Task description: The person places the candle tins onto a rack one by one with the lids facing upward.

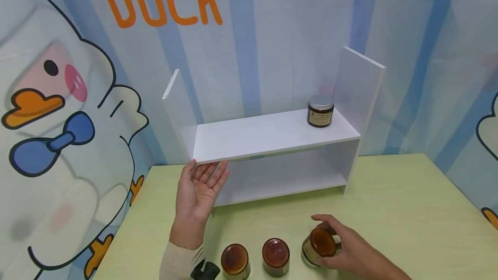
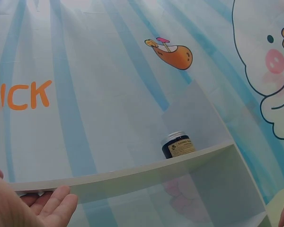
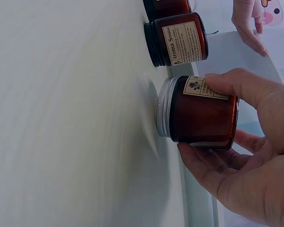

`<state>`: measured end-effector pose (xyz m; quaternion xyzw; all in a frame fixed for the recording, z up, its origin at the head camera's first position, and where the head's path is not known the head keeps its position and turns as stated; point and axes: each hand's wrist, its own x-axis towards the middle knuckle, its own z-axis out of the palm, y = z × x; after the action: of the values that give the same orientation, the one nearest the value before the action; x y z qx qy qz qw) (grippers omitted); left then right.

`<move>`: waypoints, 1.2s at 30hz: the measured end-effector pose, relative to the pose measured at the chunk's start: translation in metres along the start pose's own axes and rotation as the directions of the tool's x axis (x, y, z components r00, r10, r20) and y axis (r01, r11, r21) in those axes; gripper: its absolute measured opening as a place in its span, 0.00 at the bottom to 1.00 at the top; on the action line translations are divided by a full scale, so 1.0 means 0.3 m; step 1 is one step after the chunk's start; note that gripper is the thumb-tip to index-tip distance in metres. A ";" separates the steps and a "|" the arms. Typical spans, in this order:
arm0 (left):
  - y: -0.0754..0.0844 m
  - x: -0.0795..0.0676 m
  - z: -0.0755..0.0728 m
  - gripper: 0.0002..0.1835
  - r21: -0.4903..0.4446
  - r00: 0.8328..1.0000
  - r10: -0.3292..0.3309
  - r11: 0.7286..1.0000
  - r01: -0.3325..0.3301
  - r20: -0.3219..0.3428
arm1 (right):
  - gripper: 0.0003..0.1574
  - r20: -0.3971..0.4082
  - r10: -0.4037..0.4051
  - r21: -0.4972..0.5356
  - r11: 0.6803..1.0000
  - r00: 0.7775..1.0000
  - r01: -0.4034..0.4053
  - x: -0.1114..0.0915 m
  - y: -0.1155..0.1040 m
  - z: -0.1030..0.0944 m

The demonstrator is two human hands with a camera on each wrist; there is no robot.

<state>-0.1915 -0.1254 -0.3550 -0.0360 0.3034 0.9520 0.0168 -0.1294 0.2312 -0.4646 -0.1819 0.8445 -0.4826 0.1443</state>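
Note:
My right hand point(image 1: 348, 245) grips an amber candle jar point(image 3: 203, 116) between thumb and fingers. This jar is upside down, its silver lid facing the table, and it leans slightly. To its left stand two more inverted amber jars, a middle jar point(image 1: 276, 256) and a left jar point(image 1: 235, 259). My left hand point(image 1: 200, 189) is palm up with fingers extended, at the front left corner of the white shelf point(image 1: 253, 137), fingertips right under the upper board's edge. On that board, at the right end, an upright jar point(image 1: 320, 111) with a silver lid and label sits.
The shelf has a lower board point(image 1: 280, 178) and two upright side panels, the right panel point(image 1: 359, 85) rising high beside the upright jar. A pale green table point(image 1: 412, 215) carries everything. Behind it hangs a striped curtain point(image 1: 288, 33) with duck pictures.

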 end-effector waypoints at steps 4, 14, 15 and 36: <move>0.000 -0.001 0.000 0.25 -0.009 1.000 -0.002 1.000 0.002 -0.001 | 0.56 0.009 -0.004 0.022 1.000 1.000 0.004 -0.004 0.002 -0.004; -0.001 -0.002 0.003 0.26 -0.004 1.000 -0.006 1.000 0.006 -0.008 | 0.54 0.014 -0.002 0.058 0.998 1.000 0.001 -0.011 0.014 -0.013; 0.000 -0.003 0.003 0.26 -0.003 1.000 -0.006 1.000 0.006 -0.007 | 0.54 0.015 0.001 0.060 0.998 1.000 -0.002 -0.011 0.014 -0.014; -0.003 0.003 0.002 0.26 -0.007 1.000 0.000 1.000 0.000 -0.014 | 0.36 0.039 0.045 0.155 0.987 0.998 -0.051 -0.007 0.023 -0.026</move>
<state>-0.1923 -0.1243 -0.3552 -0.0429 0.3004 0.9527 0.0146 -0.1318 0.2415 -0.4667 -0.1583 0.8056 -0.5403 0.1846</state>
